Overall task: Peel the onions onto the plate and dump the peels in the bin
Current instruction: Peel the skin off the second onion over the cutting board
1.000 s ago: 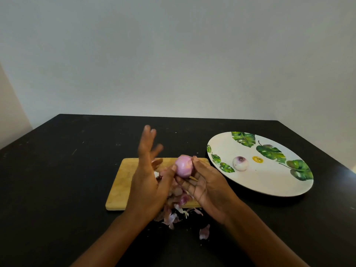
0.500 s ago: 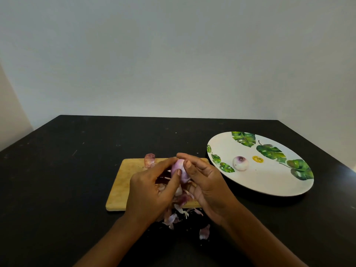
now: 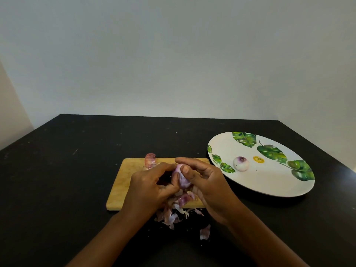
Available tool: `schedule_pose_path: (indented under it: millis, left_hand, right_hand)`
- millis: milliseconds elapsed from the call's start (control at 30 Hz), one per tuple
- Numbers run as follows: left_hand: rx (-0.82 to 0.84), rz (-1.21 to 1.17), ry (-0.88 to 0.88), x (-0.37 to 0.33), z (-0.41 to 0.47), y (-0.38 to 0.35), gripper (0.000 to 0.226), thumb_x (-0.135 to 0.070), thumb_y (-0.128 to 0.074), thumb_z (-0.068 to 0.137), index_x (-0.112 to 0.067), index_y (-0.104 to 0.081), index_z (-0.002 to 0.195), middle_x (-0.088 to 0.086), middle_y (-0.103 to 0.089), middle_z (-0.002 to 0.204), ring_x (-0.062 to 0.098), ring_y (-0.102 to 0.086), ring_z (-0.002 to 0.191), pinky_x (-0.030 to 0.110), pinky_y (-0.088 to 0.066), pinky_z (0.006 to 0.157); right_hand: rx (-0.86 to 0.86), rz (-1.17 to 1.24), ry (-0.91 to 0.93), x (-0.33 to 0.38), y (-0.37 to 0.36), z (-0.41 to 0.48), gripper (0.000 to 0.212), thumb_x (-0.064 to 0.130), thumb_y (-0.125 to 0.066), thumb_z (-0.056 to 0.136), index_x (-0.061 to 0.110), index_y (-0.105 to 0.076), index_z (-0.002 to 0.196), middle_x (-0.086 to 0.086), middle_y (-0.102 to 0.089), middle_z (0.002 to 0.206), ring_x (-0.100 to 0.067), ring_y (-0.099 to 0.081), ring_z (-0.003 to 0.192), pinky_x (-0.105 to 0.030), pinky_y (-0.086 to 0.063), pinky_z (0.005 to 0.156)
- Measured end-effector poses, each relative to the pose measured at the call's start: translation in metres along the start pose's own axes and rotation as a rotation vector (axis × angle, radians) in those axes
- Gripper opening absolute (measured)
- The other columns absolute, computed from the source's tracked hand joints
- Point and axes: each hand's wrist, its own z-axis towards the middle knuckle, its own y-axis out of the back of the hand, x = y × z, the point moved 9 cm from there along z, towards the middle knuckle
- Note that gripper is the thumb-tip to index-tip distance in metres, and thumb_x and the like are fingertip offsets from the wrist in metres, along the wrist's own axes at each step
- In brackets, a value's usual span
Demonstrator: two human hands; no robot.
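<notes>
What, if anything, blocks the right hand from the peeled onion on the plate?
Likely yes: the way across the plate to the peeled onion is bare. But the right hand and left hand both grip the other onion, so it must let go first.

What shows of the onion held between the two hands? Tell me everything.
The onion is small, rounded and pale pink-purple, with a smooth, slightly glossy surface, so most of its dry skin looks gone. It is held up over the wooden cutting board. The left hand grips it from the left and the right hand from the right, thumb pressed near its top. Fingers hide much of it. Loose peels lie below.
</notes>
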Motion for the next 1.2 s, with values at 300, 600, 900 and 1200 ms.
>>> schedule_pose_path:
  millis: [300,600,900,1200]
  left_hand:
    - [-0.115,-0.127,0.169,0.013,0.001,0.011,0.015,-0.034,-0.051,0.085,-0.034,-0.061,0.095,-0.02,-0.066,0.075,0.003,-0.066,0.071,0.02,-0.054,0.059]
    - [0.01,-0.131,0.152,0.007,-0.001,-0.002,0.028,-0.041,-0.057,0.085,-0.021,-0.066,0.102,-0.012,-0.069,0.083,-0.001,-0.067,0.075,0.02,-0.056,0.061]
    - [0.023,-0.05,0.177,0.01,-0.003,-0.002,0.025,-0.045,-0.054,0.085,-0.031,-0.065,0.102,-0.014,-0.068,0.08,0.0,-0.065,0.072,0.027,-0.056,0.059]
    - [-0.073,0.316,-0.138,-0.009,-0.006,-0.002,0.02,-0.024,-0.055,0.086,-0.009,-0.064,0.094,0.003,-0.057,0.098,0.009,-0.05,0.09,0.017,-0.041,0.074]
  right_hand:
    - [-0.025,-0.105,0.114,0.012,0.003,0.002,0.028,0.034,-0.064,0.075,0.025,-0.07,0.101,0.005,-0.073,0.104,-0.017,-0.067,0.104,-0.034,-0.057,0.087]
    - [-0.053,-0.012,0.041,0.001,0.006,0.003,0.033,0.034,-0.064,0.078,0.021,-0.069,0.108,-0.006,-0.071,0.112,-0.023,-0.069,0.103,-0.043,-0.056,0.088]
    - [-0.07,-0.102,0.094,0.002,0.007,0.003,0.03,0.032,-0.065,0.08,0.021,-0.069,0.107,0.001,-0.071,0.108,-0.017,-0.069,0.101,-0.033,-0.059,0.081]
    - [-0.084,-0.283,0.155,0.007,0.005,0.002,0.021,0.035,-0.061,0.082,0.032,-0.065,0.102,0.013,-0.069,0.105,-0.003,-0.066,0.099,-0.019,-0.055,0.079]
